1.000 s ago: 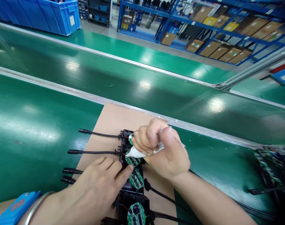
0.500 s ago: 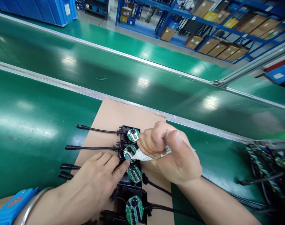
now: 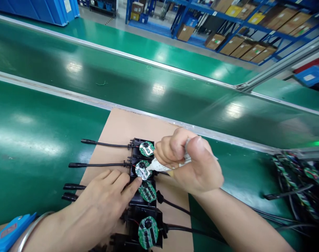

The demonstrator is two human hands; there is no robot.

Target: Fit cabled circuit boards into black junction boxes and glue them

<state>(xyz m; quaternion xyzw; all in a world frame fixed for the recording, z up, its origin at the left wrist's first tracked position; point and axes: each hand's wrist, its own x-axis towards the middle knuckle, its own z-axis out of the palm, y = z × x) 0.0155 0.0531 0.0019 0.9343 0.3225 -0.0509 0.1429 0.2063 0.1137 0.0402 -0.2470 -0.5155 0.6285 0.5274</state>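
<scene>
The head view looks down on a green bench (image 3: 30,140) on which a sheet of brown cardboard (image 3: 122,127) has been laid, probably to keep the work off the bench surface. A column of black holders (image 3: 138,201) is lined up on the cardboard, each topped with a round green circuit board, and black cables (image 3: 101,144) are led out to the left so that the plugs stay clear of the boards. The right hand (image 3: 193,164) is closed in a fist around a small white tube (image 3: 161,163), held low and slanted so that its nozzle is brought onto the second circuit board (image 3: 142,169), where a white smear can be seen; a similar white mark is seen on the farthest board (image 3: 146,148). The left hand (image 3: 104,199) is laid flat with loosely spread fingers, holding nothing, its fingertips pressed against the holder just beside the board being treated, seemingly to steady the row. Two nearer boards (image 3: 147,191) appear unmarked. A blue wrist strap (image 3: 9,232) and a metal bangle are worn on the left wrist. A tangle of further boards and cables (image 3: 296,182) is piled at the right, and blue shelves with cartons (image 3: 240,45) are seen beyond.
</scene>
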